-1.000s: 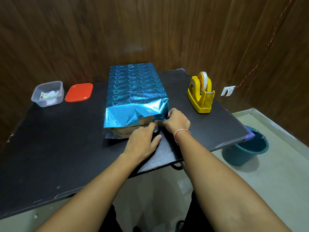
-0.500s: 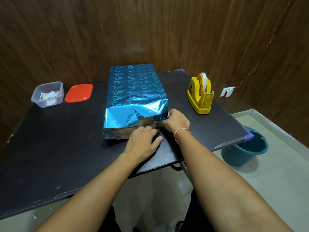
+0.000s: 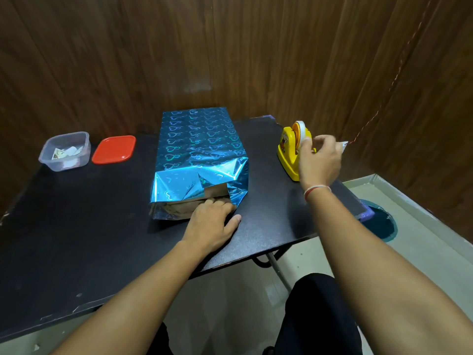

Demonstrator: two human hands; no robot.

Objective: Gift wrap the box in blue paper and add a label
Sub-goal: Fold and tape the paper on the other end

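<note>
The box (image 3: 199,142), wrapped in shiny blue paper with a heart print, lies lengthwise in the middle of the black table (image 3: 76,226). Its near end is partly folded, and a patch of brown cardboard (image 3: 216,190) shows between the flaps. My left hand (image 3: 210,221) lies flat on the table with its fingertips pressing the lower right flap against that end. My right hand (image 3: 318,162) is at the yellow tape dispenser (image 3: 288,149) to the right of the box, and its thumb and fingers pinch the tape at the cutter. The tape strip itself is too small to see.
A clear plastic container (image 3: 65,151) with paper slips and its red lid (image 3: 114,149) sit at the table's far left. A teal bucket (image 3: 381,224) stands on the floor beyond the table's right edge. Wooden walls close in behind and to the right.
My right hand has left the box's near right corner and moved right and away to the tape dispenser. My left hand stays pressed on the flap.
</note>
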